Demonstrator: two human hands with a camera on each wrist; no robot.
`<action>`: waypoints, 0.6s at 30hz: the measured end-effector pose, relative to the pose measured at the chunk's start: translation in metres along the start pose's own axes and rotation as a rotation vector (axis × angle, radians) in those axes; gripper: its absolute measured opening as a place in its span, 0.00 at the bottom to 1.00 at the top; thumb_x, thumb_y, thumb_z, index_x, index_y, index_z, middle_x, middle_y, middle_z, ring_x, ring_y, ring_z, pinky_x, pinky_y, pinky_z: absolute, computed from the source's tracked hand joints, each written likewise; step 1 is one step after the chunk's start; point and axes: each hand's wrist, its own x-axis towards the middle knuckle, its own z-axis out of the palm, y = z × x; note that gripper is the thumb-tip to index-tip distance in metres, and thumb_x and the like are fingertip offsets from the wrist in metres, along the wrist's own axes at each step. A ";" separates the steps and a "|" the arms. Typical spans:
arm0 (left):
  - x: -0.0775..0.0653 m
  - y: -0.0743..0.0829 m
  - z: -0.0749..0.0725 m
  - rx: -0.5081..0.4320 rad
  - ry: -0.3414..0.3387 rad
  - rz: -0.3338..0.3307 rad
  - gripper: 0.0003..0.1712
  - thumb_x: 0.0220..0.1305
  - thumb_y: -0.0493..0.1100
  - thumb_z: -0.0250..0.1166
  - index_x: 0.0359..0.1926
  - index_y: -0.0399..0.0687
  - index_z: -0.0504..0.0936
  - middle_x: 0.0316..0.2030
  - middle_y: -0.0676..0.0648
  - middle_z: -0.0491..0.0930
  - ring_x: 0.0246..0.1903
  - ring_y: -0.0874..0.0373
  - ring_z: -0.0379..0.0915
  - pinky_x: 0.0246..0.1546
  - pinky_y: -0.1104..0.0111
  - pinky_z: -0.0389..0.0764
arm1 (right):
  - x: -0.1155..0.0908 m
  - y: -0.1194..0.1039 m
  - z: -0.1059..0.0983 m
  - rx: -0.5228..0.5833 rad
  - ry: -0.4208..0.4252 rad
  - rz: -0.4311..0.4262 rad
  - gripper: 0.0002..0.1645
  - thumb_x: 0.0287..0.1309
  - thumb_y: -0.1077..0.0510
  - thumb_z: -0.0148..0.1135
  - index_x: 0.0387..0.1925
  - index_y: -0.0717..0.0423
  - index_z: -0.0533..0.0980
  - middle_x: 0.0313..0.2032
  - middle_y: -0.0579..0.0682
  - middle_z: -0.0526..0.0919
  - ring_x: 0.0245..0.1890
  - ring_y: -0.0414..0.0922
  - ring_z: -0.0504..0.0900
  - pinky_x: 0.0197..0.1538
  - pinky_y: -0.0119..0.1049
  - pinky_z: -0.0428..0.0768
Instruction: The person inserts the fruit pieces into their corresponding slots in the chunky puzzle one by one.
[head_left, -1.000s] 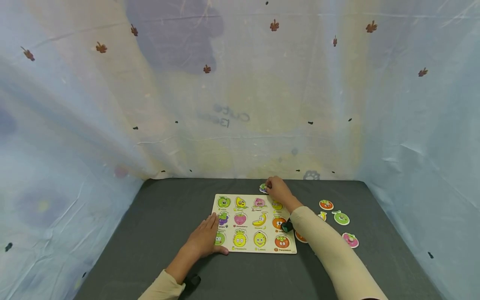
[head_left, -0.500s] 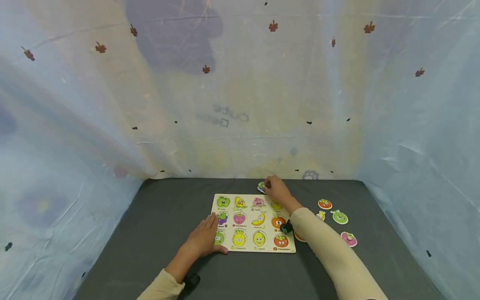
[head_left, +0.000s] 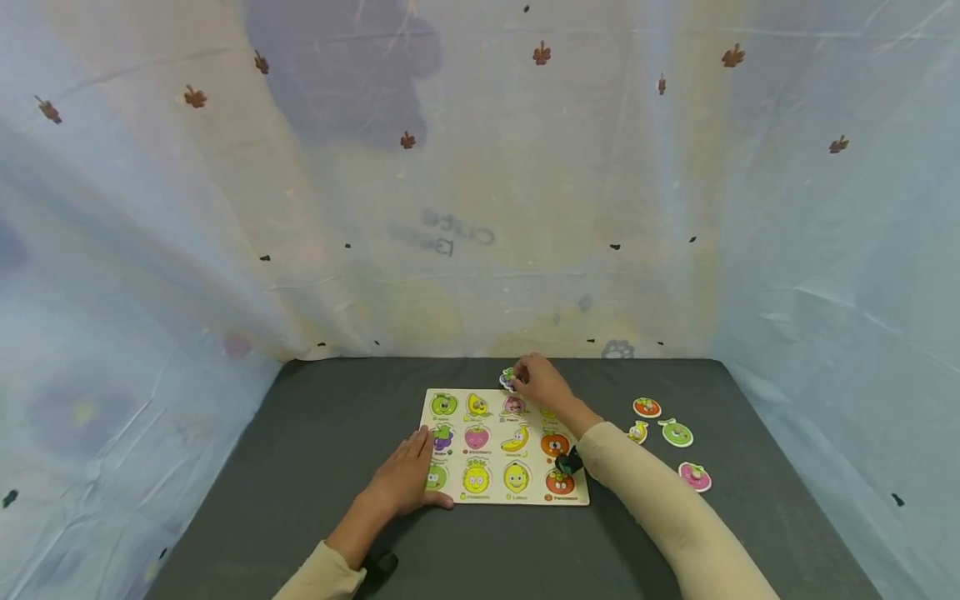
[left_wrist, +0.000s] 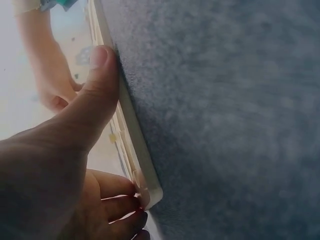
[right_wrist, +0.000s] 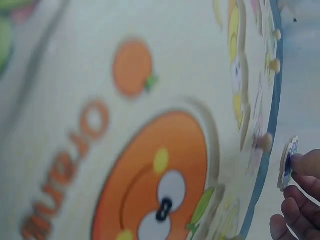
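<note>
A wooden fruit puzzle board (head_left: 496, 492) lies on the dark table with several rows of cartoon fruits. My left hand (head_left: 402, 477) rests along its left side, fingers stretched out on the edge and thumb at the near edge. The left wrist view shows the thumb (left_wrist: 100, 87) lying against the board's edge. Beyond the far edge, my right hand (head_left: 546, 385) pinches a grape puzzle piece (head_left: 506, 379) with a purple body and green leaf. In the right wrist view this grape piece (right_wrist: 287, 162) is held edge-on between thumb and fingers, just past the board.
Loose pieces lie right of the board: an orange-red one (head_left: 647, 407), a yellow one (head_left: 637, 431), a green one (head_left: 677, 432) and a pink one (head_left: 695, 477). Small knobs (right_wrist: 265, 142) stick up from the board. A pale patterned curtain (head_left: 480, 208) surrounds the table.
My right hand has moved a little to the left with the grape piece along the board's far side. The left hand has stayed in place on the board.
</note>
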 end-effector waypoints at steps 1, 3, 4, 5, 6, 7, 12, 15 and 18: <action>0.000 0.000 0.000 -0.001 0.003 0.001 0.74 0.54 0.71 0.79 0.83 0.30 0.55 0.84 0.32 0.50 0.83 0.37 0.49 0.82 0.47 0.57 | -0.001 -0.001 0.002 -0.001 -0.002 -0.007 0.06 0.74 0.56 0.68 0.43 0.54 0.80 0.40 0.51 0.77 0.36 0.45 0.74 0.41 0.42 0.77; -0.001 0.000 0.001 -0.007 0.009 0.002 0.74 0.54 0.71 0.79 0.83 0.30 0.55 0.84 0.32 0.50 0.83 0.38 0.49 0.82 0.47 0.57 | -0.002 -0.003 0.004 0.005 -0.005 -0.023 0.06 0.74 0.56 0.69 0.43 0.54 0.81 0.40 0.49 0.77 0.36 0.43 0.74 0.41 0.41 0.78; -0.001 0.000 0.001 -0.009 0.010 0.000 0.74 0.54 0.71 0.79 0.83 0.30 0.54 0.84 0.32 0.50 0.83 0.38 0.49 0.82 0.47 0.57 | -0.003 -0.004 0.004 0.008 -0.008 -0.033 0.06 0.74 0.56 0.69 0.43 0.53 0.81 0.41 0.49 0.77 0.36 0.43 0.75 0.42 0.41 0.79; -0.001 0.000 0.001 -0.007 0.009 -0.003 0.74 0.54 0.71 0.79 0.83 0.30 0.54 0.84 0.32 0.49 0.83 0.38 0.48 0.82 0.47 0.57 | -0.004 -0.006 0.005 0.013 -0.008 -0.040 0.06 0.74 0.56 0.69 0.43 0.53 0.81 0.41 0.49 0.78 0.37 0.43 0.75 0.42 0.41 0.79; -0.001 0.000 0.001 -0.010 0.011 -0.004 0.74 0.54 0.72 0.79 0.83 0.30 0.54 0.84 0.32 0.49 0.83 0.38 0.48 0.82 0.47 0.57 | -0.005 -0.009 0.006 0.016 -0.011 -0.045 0.06 0.74 0.56 0.69 0.43 0.53 0.81 0.41 0.49 0.78 0.37 0.43 0.75 0.43 0.41 0.79; -0.001 0.000 0.000 -0.010 0.012 -0.006 0.74 0.54 0.72 0.79 0.83 0.30 0.53 0.84 0.32 0.49 0.83 0.38 0.48 0.82 0.47 0.57 | -0.007 -0.011 0.006 0.020 -0.015 -0.051 0.06 0.75 0.55 0.69 0.43 0.53 0.81 0.42 0.49 0.78 0.37 0.43 0.75 0.43 0.41 0.80; -0.003 -0.001 0.001 0.000 0.006 -0.013 0.75 0.54 0.73 0.79 0.83 0.30 0.53 0.84 0.32 0.49 0.83 0.38 0.47 0.82 0.47 0.56 | -0.013 -0.023 0.006 0.028 -0.031 -0.073 0.06 0.74 0.56 0.69 0.44 0.53 0.81 0.43 0.49 0.78 0.40 0.43 0.78 0.47 0.42 0.83; -0.003 -0.002 0.000 0.002 -0.001 -0.017 0.75 0.54 0.74 0.78 0.84 0.30 0.53 0.84 0.32 0.49 0.84 0.38 0.47 0.82 0.47 0.56 | -0.016 -0.027 0.007 0.025 -0.029 -0.090 0.06 0.73 0.56 0.70 0.43 0.52 0.81 0.42 0.48 0.78 0.41 0.42 0.79 0.48 0.42 0.84; -0.003 -0.003 0.000 -0.003 -0.004 -0.023 0.76 0.54 0.75 0.77 0.84 0.31 0.53 0.84 0.32 0.48 0.84 0.39 0.46 0.82 0.48 0.56 | -0.017 -0.030 0.009 0.024 -0.032 -0.109 0.06 0.73 0.55 0.71 0.43 0.51 0.81 0.42 0.47 0.78 0.42 0.42 0.80 0.49 0.42 0.84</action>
